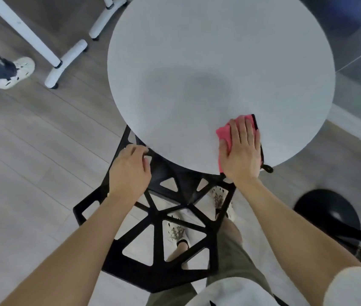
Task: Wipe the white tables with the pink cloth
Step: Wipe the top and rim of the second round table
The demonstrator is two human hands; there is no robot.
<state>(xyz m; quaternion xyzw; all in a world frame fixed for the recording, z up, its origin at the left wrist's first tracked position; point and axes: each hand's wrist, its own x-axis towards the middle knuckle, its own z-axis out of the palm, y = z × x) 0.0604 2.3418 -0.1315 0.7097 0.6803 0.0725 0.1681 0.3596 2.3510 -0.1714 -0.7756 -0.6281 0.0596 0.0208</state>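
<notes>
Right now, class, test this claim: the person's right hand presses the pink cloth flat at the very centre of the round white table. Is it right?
Not quite. The head view shows the right hand pressing the pink cloth flat near the edge of the round white table closest to the person, not at its centre.

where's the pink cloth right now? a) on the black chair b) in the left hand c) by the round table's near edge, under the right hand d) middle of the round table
c: the right hand lies flat on the cloth, pressing it onto the table close to the near edge.
</notes>
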